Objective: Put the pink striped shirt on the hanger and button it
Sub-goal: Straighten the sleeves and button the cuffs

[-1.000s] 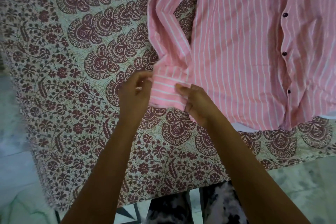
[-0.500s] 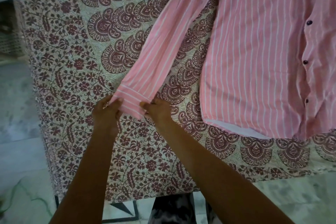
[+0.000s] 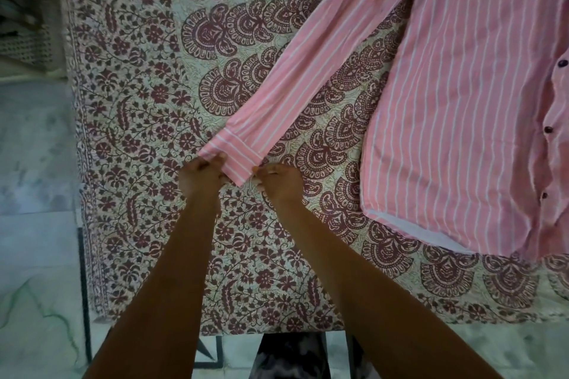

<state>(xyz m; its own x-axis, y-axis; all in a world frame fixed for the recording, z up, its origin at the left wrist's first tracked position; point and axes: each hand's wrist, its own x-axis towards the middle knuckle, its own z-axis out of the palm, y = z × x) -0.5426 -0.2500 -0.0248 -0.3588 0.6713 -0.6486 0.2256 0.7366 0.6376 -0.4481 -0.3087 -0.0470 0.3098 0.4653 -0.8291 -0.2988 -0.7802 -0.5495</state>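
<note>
A: Patterned bedspread (image 3: 147, 120); pink striped shirt (image 3: 462, 101) lies flat, upper right, sleeve (image 3: 295, 71) stretched toward the viewer.

B: Left hand (image 3: 200, 177) and right hand (image 3: 281, 181), fingers closed, pinch the cuff (image 3: 234, 154) corners.

A: Risk: harder pulling drags the shirt askew. No hanger visible.

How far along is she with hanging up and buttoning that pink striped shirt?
Done: the front placket buttons look fastened, with the pink striped shirt flat on the printed bedspread. In hand: the left hand and right hand pinch the sleeve cuff, with the sleeve stretched out straight. Left: no hanger is in view, so hanging cannot be confirmed.
</note>
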